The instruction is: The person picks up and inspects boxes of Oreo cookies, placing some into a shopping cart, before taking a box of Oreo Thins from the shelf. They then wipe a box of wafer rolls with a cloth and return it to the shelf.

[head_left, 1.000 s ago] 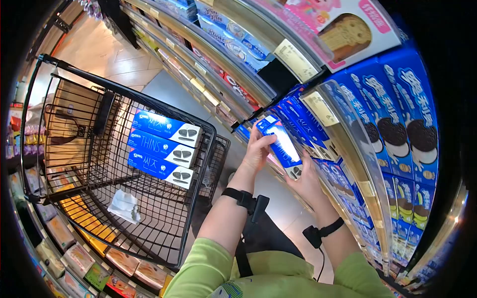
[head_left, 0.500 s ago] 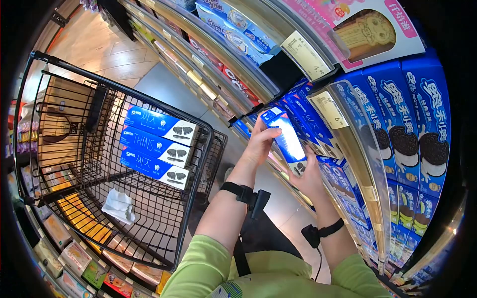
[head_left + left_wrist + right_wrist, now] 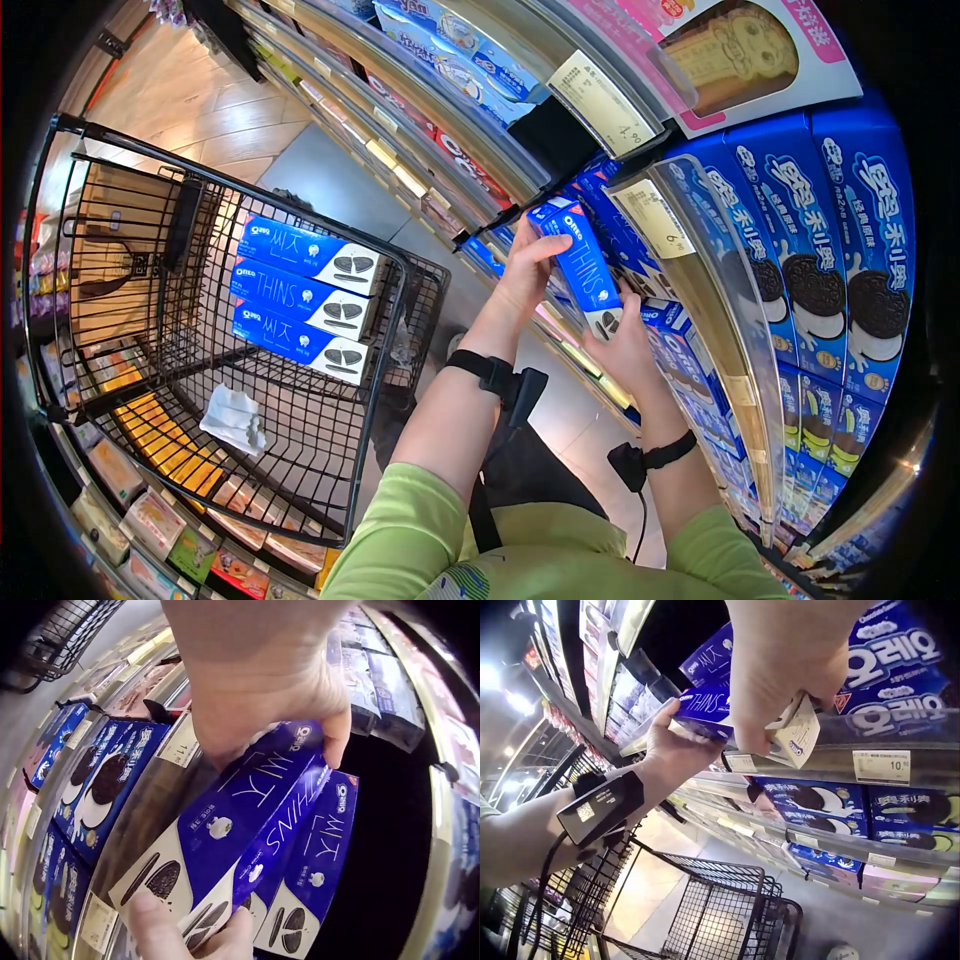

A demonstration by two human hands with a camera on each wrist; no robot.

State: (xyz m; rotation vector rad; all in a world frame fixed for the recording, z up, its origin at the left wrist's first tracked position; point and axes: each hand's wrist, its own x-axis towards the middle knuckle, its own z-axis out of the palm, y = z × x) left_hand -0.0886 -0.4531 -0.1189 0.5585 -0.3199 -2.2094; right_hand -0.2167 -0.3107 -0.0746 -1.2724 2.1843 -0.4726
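Both hands hold a blue-and-white box of Oreo Thins [image 3: 582,262] in front of the shelf. My left hand [image 3: 522,272] grips its far end, with the thumb across the printed face. At the near white end, my right hand [image 3: 622,345] grips it, the thumb and fingertips on the cookie picture. In the left wrist view the held box [image 3: 247,787] is tilted, and a matching box [image 3: 311,862] stands right behind it on the shelf. The right wrist view shows the white end [image 3: 799,739] of the held box under my right hand.
A black wire shopping cart [image 3: 335,232] stands at the left, with three Oreo Thins boxes [image 3: 300,295] and a crumpled white paper [image 3: 235,418] inside. Tall blue Oreo boxes [image 3: 815,240] line the shelf at the right, behind a clear-edged rail with price tags [image 3: 652,215].
The held box has turned slightly, so the glare has left its face and the lettering shows. Both hands keep their hold. The cart has shifted a little to the left in the view.
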